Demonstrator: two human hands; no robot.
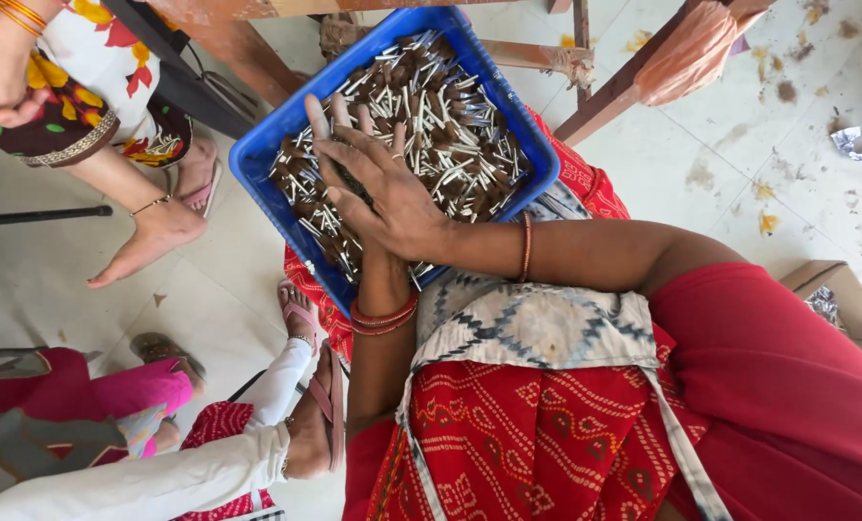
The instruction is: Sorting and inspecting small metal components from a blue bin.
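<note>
A blue plastic tray rests on my lap and is filled with several thin sticks that have white stems and dark brown ends. My right hand reaches in from the right and lies flat over the sticks with its fingers spread. My left hand comes up from below over the tray's near edge. It is mostly hidden beneath the right hand, so its grip does not show. Both wrists carry red bangles. A dark stick shows under the right hand's fingers.
A patterned cloth covers my red-clad lap. At the left are another person's bare foot, a floral garment, a white-sleeved arm and a sandal. Wooden frame legs stand ahead. A cardboard box sits on the right.
</note>
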